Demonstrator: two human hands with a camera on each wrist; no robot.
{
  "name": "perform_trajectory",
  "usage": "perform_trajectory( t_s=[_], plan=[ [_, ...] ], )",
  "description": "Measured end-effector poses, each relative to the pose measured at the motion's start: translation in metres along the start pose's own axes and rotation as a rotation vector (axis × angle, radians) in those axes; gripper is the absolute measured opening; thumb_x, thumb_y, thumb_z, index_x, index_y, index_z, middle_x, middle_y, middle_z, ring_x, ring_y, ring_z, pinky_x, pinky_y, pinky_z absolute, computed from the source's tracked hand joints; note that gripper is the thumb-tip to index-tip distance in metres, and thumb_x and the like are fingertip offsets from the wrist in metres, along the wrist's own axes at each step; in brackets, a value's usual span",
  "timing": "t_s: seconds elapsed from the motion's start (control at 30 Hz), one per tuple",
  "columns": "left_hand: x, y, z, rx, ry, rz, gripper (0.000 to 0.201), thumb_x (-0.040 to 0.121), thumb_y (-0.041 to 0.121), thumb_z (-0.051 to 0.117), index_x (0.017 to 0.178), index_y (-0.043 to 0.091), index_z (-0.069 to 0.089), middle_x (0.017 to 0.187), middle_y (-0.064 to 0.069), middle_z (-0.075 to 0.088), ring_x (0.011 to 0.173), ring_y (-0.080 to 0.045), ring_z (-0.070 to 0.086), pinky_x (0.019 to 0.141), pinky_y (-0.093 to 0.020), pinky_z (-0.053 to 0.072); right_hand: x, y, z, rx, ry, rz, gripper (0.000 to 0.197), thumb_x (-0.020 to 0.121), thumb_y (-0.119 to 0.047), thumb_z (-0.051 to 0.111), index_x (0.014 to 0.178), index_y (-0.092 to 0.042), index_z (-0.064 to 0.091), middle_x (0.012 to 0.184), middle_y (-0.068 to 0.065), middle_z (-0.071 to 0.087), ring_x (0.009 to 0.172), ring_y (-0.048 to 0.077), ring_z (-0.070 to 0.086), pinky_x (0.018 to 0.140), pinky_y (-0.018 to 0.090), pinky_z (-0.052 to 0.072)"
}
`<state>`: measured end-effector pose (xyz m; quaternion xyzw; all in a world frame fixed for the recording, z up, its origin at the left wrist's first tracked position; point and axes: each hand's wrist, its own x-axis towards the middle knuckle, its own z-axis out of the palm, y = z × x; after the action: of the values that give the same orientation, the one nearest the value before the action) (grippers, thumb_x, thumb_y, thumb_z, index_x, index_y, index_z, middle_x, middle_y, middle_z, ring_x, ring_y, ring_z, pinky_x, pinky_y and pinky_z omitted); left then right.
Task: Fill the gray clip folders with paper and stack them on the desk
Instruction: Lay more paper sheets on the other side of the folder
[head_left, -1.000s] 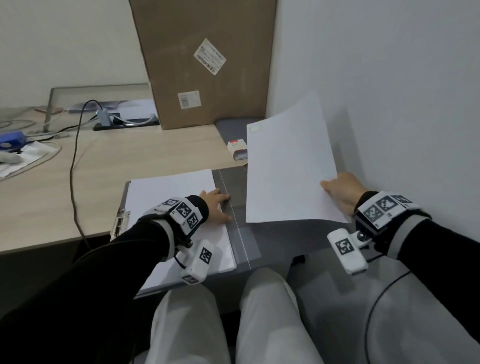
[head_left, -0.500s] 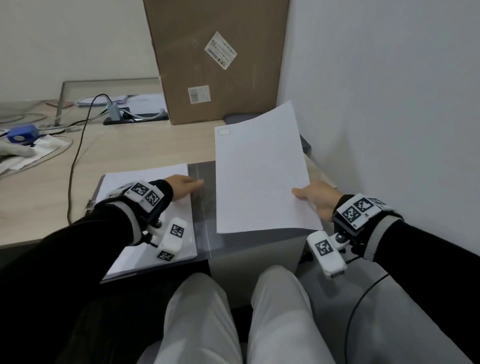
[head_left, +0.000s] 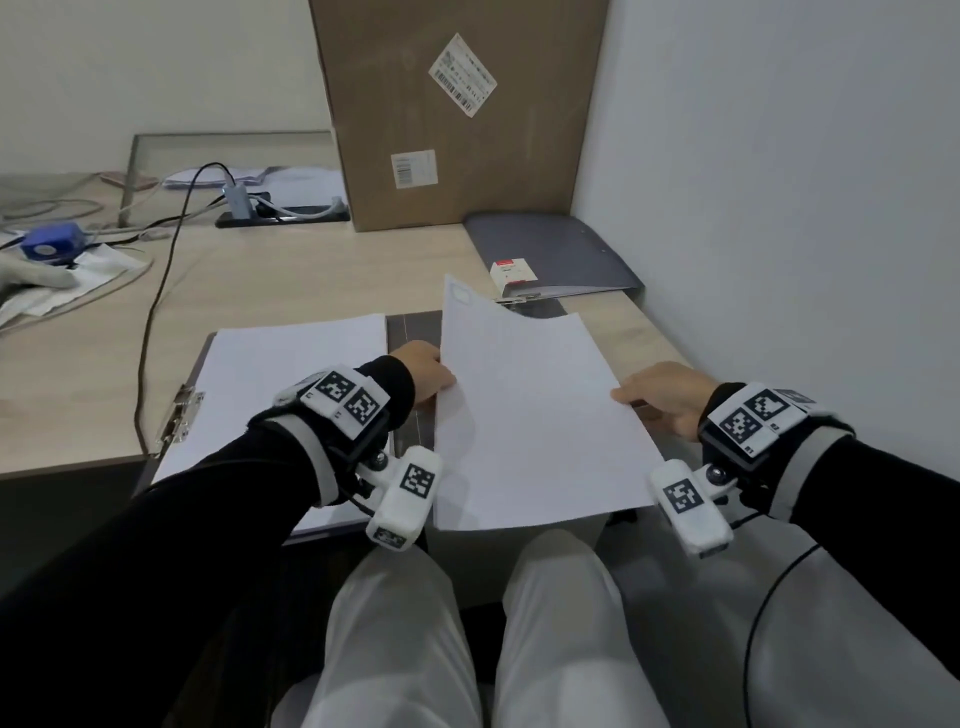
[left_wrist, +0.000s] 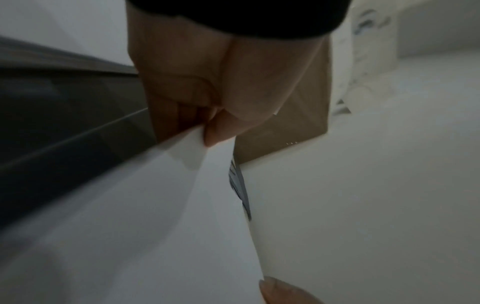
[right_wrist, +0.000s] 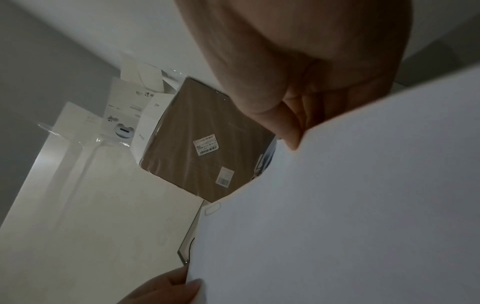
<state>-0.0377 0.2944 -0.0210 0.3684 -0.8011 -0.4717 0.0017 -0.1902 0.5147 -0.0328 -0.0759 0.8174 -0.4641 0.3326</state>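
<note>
Counter: closed gray folder at 1 o'clock, done. Open folder at centre holds paper; my left hand and right hand pinch another sheet above it, unclipped.

I see a cardboard box standing against the wall at the desk's back, a black cable trailing over the desktop, a blue device far left.

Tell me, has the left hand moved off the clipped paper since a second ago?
Yes. The left hand has crossed rightward from the clipped paper in the open folder and now pinches the loose sheet.
</note>
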Motion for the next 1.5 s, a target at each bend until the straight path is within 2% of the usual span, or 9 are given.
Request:
perform_trajectory(
  t_s=[0.1,0.2,0.27,0.4,0.63,1.07,1.3,1.37,1.5],
  plan=[
    [0.003,0.002,-0.008,0.239,0.124,0.075,0.039,0.090,0.015,0.053,0.127,0.002,0.054,0.123,-0.014,0.058,0.113,-0.030,0.056,0.092,-0.028,0.043,0.004,0.003,-0.002,-0.043,0.024,0.037,0.021,0.091,0.001,0.054,0.071,-0.007,0.053,0.072,0.008,0.058,0.061,0.016,0.054,0.038,0.015,0.048],
    [0.010,-0.002,-0.018,0.494,0.126,0.030,0.063,0.093,0.030,0.050,0.148,0.013,0.026,0.154,-0.012,0.027,0.139,-0.032,0.034,0.111,-0.037,0.034,0.006,0.002,-0.003,-0.037,0.035,0.043,0.020,0.091,0.001,0.055,0.072,-0.007,0.054,0.072,0.007,0.058,0.061,0.015,0.054,0.038,0.014,0.047],
    [0.013,-0.008,-0.018,0.676,0.050,-0.017,0.067,0.095,0.037,0.043,0.152,0.012,0.015,0.160,-0.011,0.012,0.146,-0.032,0.018,0.118,-0.039,0.022,0.007,0.001,-0.004,-0.015,0.041,0.041,0.020,0.091,0.000,0.055,0.072,-0.008,0.054,0.071,0.006,0.058,0.061,0.015,0.054,0.039,0.015,0.048],
    [0.010,-0.013,-0.013,0.854,-0.022,-0.028,0.062,0.101,0.037,0.025,0.152,0.009,0.006,0.160,-0.011,0.005,0.145,-0.035,0.014,0.118,-0.036,0.014,0.009,0.000,-0.006,0.000,0.030,0.049,0.017,0.091,-0.001,0.056,0.075,-0.008,0.056,0.073,0.005,0.060,0.062,0.015,0.056,0.049,0.021,0.050],
    [0.001,-0.016,-0.021,0.933,-0.055,0.036,0.056,0.103,0.029,0.023,0.152,0.009,0.003,0.160,-0.009,0.003,0.145,-0.028,0.015,0.113,-0.029,0.019,0.014,-0.006,-0.004,0.049,0.013,0.061,0.011,0.091,-0.001,0.056,0.083,-0.008,0.059,0.080,0.004,0.063,0.065,0.013,0.060,0.044,0.014,0.051],
    [0.001,-0.020,-0.021,0.824,-0.073,0.042,0.058,0.101,0.029,0.030,0.153,0.013,0.008,0.161,-0.008,0.005,0.147,-0.034,0.010,0.117,-0.033,0.014,0.019,-0.017,0.006,-0.086,0.069,0.004,0.023,0.090,0.000,0.056,0.070,-0.010,0.052,0.069,0.004,0.055,0.057,0.014,0.051,0.033,0.012,0.041],
    [0.000,-0.009,-0.018,0.485,0.059,0.060,0.047,0.099,0.020,0.038,0.144,0.006,0.034,0.149,-0.013,0.041,0.136,-0.027,0.039,0.106,-0.030,0.033,0.023,-0.017,0.006,-0.110,0.080,-0.007,0.021,0.090,0.001,0.056,0.071,-0.009,0.052,0.070,0.005,0.057,0.060,0.016,0.053,0.052,0.024,0.045],
    [0.000,-0.006,-0.013,0.478,0.032,0.040,0.047,0.099,0.020,0.037,0.142,0.002,0.036,0.147,-0.014,0.041,0.135,-0.028,0.040,0.102,-0.030,0.034,0.022,-0.017,0.006,-0.104,0.081,-0.018,0.021,0.090,0.001,0.056,0.071,-0.008,0.052,0.071,0.006,0.057,0.060,0.017,0.053,0.056,0.026,0.047],
    [-0.004,-0.003,-0.008,0.489,0.021,0.009,0.055,0.098,0.027,0.039,0.147,0.004,0.027,0.154,-0.013,0.032,0.141,-0.027,0.032,0.112,-0.029,0.026,0.019,-0.019,0.008,-0.142,0.073,-0.042,0.020,0.088,0.002,0.053,0.070,-0.008,0.052,0.068,0.008,0.056,0.059,0.017,0.053,0.056,0.026,0.050]
  ],
)
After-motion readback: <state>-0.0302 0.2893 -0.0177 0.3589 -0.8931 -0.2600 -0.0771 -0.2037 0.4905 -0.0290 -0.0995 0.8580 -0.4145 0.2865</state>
